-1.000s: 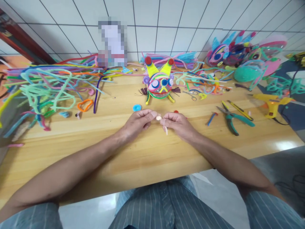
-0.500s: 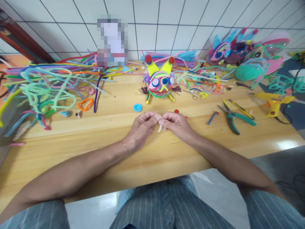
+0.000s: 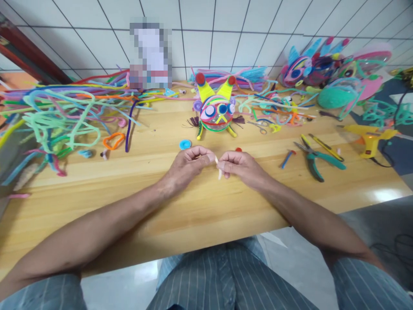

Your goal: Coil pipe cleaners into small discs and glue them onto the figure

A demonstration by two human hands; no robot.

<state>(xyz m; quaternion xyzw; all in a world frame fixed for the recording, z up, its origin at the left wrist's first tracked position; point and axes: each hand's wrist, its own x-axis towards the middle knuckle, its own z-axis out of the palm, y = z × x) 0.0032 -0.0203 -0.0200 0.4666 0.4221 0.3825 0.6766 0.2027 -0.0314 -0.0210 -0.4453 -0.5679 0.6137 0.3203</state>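
My left hand (image 3: pixel 187 165) and my right hand (image 3: pixel 240 165) meet fingertip to fingertip over the middle of the wooden table (image 3: pixel 193 202). Between them they pinch a short pale pink pipe cleaner (image 3: pixel 220 172), whose loose end hangs down under my right fingers. Just beyond the hands stands a colourful pipe-cleaner creature (image 3: pixel 215 111) with yellow horns and round eyes. A small blue coil (image 3: pixel 185 144) lies near my left hand, and a red piece (image 3: pixel 238 150) peeks out behind my right hand.
A big tangle of loose pipe cleaners (image 3: pixel 61 116) covers the left of the table. Green-handled pliers (image 3: pixel 314 160), a yellow cutter (image 3: pixel 322 146) and a yellow glue gun (image 3: pixel 369 137) lie at the right. More finished figures (image 3: pixel 322 73) stand at the back right.
The small pale coil seen between my fingertips a second ago is now hidden; my hands have pressed closer and the pink tail shifted between them.
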